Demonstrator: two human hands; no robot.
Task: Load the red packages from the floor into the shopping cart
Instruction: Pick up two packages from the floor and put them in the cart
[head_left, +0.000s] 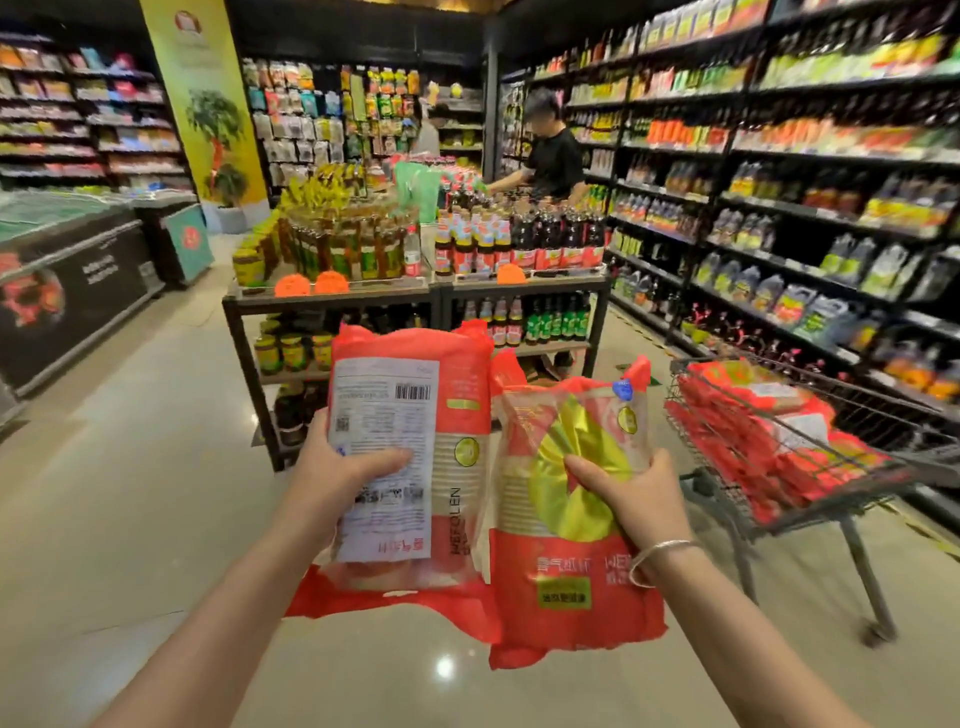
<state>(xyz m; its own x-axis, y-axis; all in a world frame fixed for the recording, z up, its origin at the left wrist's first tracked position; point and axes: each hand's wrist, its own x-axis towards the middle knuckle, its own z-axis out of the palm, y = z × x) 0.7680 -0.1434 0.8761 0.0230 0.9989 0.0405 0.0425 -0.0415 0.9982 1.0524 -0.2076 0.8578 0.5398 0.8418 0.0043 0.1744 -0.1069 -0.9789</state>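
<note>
I hold two red packages in the air in front of me. My left hand (337, 467) grips the left red package (447, 395), whose white label side faces me, thumb across the label. My right hand (628, 493) grips the right red package (566, 582), which shows a yellow-gold disc, thumb on its front. The two packages touch side by side. The wire shopping cart (810, 514) stands to the right of my right hand, with several red packages (753, 441) piled inside it.
A display table (415, 296) stacked with bottles and jars stands straight ahead. Stocked shelves (779, 208) line the right aisle behind the cart. A chest freezer (72, 270) sits at the left. A person in black (550, 150) works beyond the table. Pale floor (130, 493) stretches left.
</note>
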